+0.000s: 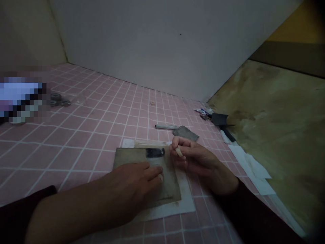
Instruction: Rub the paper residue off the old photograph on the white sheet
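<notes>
A worn grey sheet, like sandpaper [169, 189], lies over white paper [186, 203] on the pink checked cloth. Near its far edge is a black patch [155, 153]. My left hand [142, 179] rests palm down on the sheet, its fingers slightly bent and nothing visible in them; what is beneath the palm is hidden. Just above the sheet's right edge, my right hand [193, 156] pinches a small pale ring-like piece [179, 151], seen nearly edge-on, between thumb and fingers.
Behind the sheet lie a thin grey stick [165, 126] and a smaller grey piece [186, 133]. A pale ring [152, 102] sits farther back. To the right are a black tool [220, 119] and white papers [251, 166]; dark rings [56, 99] lie left. A wall [162, 51] stands behind.
</notes>
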Action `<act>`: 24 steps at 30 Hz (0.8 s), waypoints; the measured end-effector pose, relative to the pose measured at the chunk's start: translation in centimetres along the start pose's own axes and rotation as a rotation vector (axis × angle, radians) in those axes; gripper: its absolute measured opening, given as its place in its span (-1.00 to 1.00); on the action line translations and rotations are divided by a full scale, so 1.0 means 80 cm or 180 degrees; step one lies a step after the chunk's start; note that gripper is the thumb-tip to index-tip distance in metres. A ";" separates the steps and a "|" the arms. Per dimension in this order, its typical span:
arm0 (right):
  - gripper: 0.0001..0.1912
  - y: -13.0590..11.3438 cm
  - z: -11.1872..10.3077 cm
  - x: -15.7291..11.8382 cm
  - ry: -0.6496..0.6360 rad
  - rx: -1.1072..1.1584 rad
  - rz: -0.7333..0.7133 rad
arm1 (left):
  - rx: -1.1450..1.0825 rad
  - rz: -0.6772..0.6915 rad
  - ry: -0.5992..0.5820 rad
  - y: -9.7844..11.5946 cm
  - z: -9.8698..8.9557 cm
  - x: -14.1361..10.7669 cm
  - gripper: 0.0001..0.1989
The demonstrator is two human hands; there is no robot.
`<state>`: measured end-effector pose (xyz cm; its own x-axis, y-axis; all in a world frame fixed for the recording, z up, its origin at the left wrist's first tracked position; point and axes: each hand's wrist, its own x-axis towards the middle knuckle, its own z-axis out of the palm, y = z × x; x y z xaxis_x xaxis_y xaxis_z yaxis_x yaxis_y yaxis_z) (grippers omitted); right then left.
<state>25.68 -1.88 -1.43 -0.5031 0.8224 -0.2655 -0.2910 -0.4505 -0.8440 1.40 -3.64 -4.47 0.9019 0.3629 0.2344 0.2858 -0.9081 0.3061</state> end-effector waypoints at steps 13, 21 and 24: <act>-0.94 0.012 0.011 0.012 0.0556 -0.3150 -0.1282 | 0.0048 0.0032 -0.0084 0.001 -0.003 0.001 -0.78; -0.85 0.008 0.014 0.010 0.0140 -0.5297 -0.1534 | 0.0055 0.0080 -0.0025 0.002 -0.002 0.003 -0.79; -0.86 0.008 0.016 0.012 0.0109 -0.5340 -0.1602 | 0.0000 0.0069 0.0024 0.001 -0.003 0.002 -0.79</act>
<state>23.94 -1.84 -1.61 -0.6138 0.7731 0.1600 0.6931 0.6247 -0.3596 1.53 -3.63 -4.18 0.9053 0.3448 0.2481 0.2662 -0.9157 0.3010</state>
